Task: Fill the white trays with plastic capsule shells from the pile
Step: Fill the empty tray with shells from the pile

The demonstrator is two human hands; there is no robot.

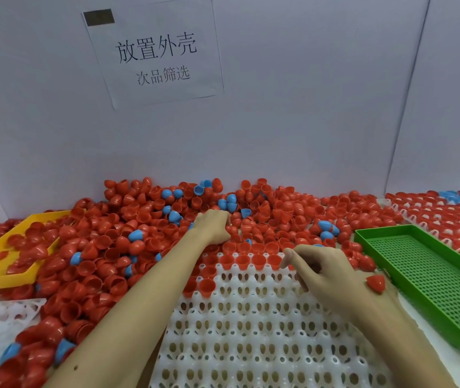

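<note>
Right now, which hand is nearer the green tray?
Right. The right hand is over the white tray, just beside the green tray; the left hand is farther off, in the pile.

The left hand [214, 226] reaches far, fingers curled downward; the right hand [319, 268] hovers nearer, fingers loosely bent.

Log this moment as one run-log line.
left hand: reaching into shell pile | right hand: over white tray, fingers curled, grip contents unclear | tray: far rows partly filled | green tray: empty
</note>
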